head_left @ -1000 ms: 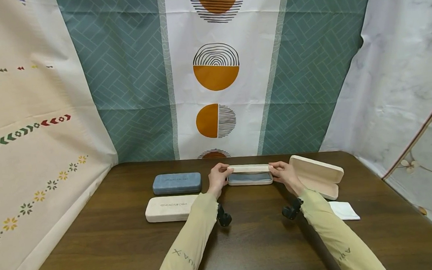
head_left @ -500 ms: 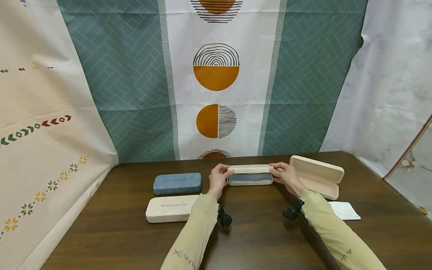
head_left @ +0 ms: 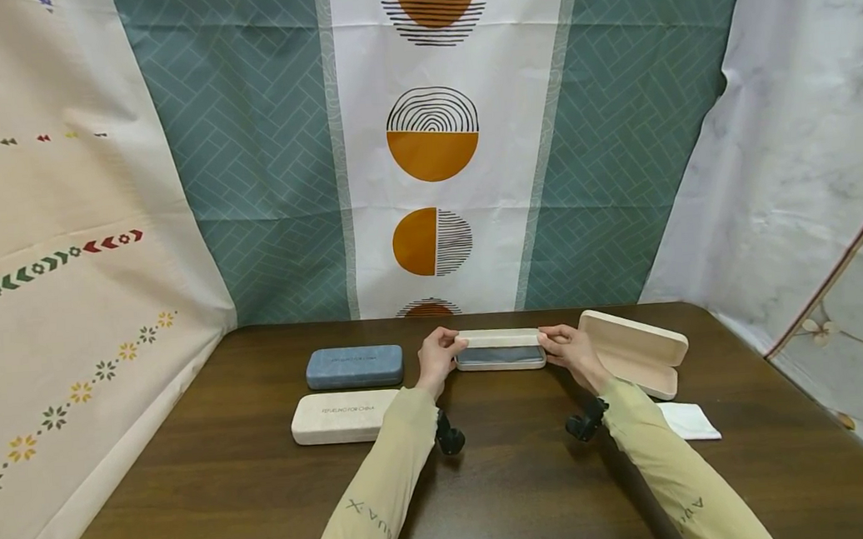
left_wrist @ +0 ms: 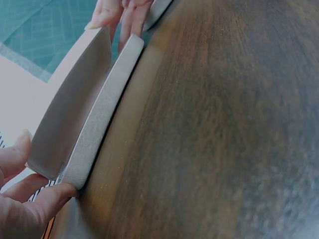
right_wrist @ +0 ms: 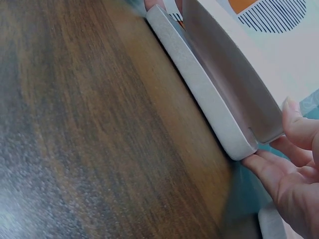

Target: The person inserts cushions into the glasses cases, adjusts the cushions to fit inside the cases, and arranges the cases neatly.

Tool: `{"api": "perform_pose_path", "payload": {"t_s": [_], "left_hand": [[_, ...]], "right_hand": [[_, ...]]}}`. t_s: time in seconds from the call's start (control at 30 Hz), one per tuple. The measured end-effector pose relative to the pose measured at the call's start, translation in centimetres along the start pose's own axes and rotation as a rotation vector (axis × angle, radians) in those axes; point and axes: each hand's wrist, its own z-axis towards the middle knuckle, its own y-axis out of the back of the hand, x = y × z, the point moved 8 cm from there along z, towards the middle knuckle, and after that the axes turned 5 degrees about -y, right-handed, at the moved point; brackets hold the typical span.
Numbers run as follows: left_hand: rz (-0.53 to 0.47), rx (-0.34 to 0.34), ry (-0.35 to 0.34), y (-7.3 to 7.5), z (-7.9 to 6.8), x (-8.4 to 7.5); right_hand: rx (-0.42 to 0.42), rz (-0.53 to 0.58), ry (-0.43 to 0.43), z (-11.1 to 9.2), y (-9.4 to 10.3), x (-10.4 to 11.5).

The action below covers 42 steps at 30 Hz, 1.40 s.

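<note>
1. I see both arms stretched forward.
2. Left fingers and right fingers pinch opposite ends of the partly open case.
3. It's pale, slim, round-cornered, near the far edge of the wood-grained desk.

The place looks like a makeshift booth, curtained on the sides that show; whether it stands in a home, an office or a studio cannot be told. A dark wood-grain table spreads from six o'clock. Creases run through the geometric-print green-and-white cloth at twelve; a flower-printed cream cloth hangs at ten, a marbled white cloth at two.
</note>
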Motion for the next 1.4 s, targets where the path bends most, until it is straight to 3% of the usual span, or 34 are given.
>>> {"api": "perform_pose_path", "payload": {"t_s": [0.17, 0.33, 0.57, 0.87, 1.1, 1.4], "left_hand": [[-0.006, -0.007, -0.029, 0.1, 0.0, 0.2], [0.089, -0.068, -0.016, 0.4, -0.3, 0.1], [0.198, -0.108, -0.054, 0.6, -0.1, -0.4], [0.208, -0.144, -0.030, 1.1, -0.8, -0.6], [0.157, -0.174, -0.011, 1.8, -1.6, -0.9], [0.135, -0.174, 0.008, 2.2, -2.3, -0.5]], "right_hand": [[-0.004, -0.012, 0.003, -0.1, 0.0, -0.2], [0.013, 0.012, 0.008, -0.2, -0.1, -0.6], [0.039, 0.064, 0.009, 0.1, -0.2, -0.8], [0.088, 0.049, -0.002, 0.1, -0.6, -0.9], [0.103, 0.044, 0.015, 0.0, -1.2, -0.9], [0.126, 0.012, 0.018, -0.7, -1.7, -0.9]]}}
